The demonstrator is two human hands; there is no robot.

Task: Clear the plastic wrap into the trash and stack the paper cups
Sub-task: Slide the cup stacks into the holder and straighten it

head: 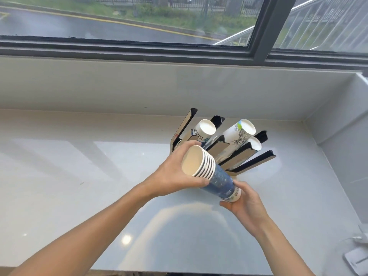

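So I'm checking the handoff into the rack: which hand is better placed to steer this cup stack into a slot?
Probably the left hand. It grips the cup stack at its open rim end, right beside the cup rack, while the right hand only supports the base end, farther from the rack.

A nested stack of paper cups held tilted in the air, more stacks standing in the rack behind.

The held stack of blue cups (211,176) is tipped nearly on its side, its open white mouth facing up and left with several rolled rims showing close together; its narrow white base points down and right. Behind it, three more stacks sit base-up in a black cup rack (241,156) on the tabletop (79,176): a left stack (203,129), a tall illustrated stack (239,132) leaning back, and a shorter stack (254,143) just beside it.
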